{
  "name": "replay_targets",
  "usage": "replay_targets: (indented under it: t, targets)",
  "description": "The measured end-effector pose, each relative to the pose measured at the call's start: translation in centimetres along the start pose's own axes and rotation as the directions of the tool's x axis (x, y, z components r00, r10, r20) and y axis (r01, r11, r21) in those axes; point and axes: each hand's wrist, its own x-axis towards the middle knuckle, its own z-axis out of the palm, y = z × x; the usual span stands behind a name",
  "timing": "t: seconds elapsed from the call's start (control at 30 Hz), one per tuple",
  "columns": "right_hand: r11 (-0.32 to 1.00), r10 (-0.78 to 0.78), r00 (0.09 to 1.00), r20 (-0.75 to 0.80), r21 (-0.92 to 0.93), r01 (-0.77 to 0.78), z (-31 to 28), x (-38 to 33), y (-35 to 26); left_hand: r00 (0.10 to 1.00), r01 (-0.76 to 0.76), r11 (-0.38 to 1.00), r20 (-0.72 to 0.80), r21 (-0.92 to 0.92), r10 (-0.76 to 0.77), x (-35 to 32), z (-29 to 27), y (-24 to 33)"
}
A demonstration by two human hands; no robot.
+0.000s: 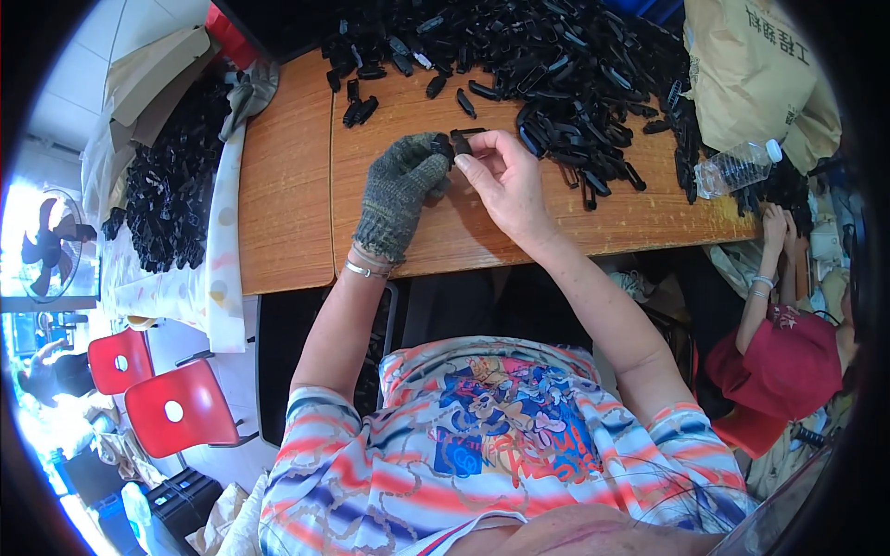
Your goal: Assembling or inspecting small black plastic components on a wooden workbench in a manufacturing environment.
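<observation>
My left hand [400, 193], in a grey-green knitted glove, is closed with its fingertips pinching something small and black. My bare right hand [513, 188] meets it, thumb and forefinger closed on a small black plastic part [461, 145]. Whether both hands grip one piece or two touching pieces I cannot tell. Both hands are over the near part of the brown wooden table [287, 176]. Just beyond them spreads a big heap of loose black plastic parts [565, 65], with a few strays [466, 104] lying close to my fingers.
A clear plastic bottle [737, 170] lies at the right by a brown paper sack [751, 79]. Another black heap [171, 190] sits at the left on a plastic-covered surface. A person in a dark red top [783, 361] works at the right. Red chairs [181, 408] stand at the left.
</observation>
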Motion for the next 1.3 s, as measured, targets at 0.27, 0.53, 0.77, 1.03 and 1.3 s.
replay_targets:
  t: [0.27,0.53,0.77,1.03,1.3]
  targets:
    - [0.983,-0.164,0.986,-0.011,-0.084,0.163,0.4,-0.2,0.1,0.999,-0.042,0.996,-0.007,0.082,0.042,-0.1,-0.1,0.1]
    - [0.960,-0.259,0.965,-0.040,-0.118,0.253,0.7,-0.6,-0.1,0.997,-0.079,0.996,0.002,0.039,0.079,-0.2,-0.2,-0.4]
    - [0.936,-0.296,0.955,0.006,-0.199,0.291,0.7,-0.8,0.1,0.997,-0.079,0.997,0.006,-0.020,0.080,-0.9,0.0,-1.0]
    - [0.946,-0.164,0.981,0.099,-0.265,0.185,1.6,-2.3,-1.1,0.989,-0.111,0.991,-0.089,0.077,0.118,-3.0,0.7,-0.3]
    - [0.997,-0.072,0.957,0.281,-0.010,0.078,6.2,-4.1,-3.2,0.980,-0.182,0.982,-0.069,0.054,0.186,-6.1,-3.0,1.3]
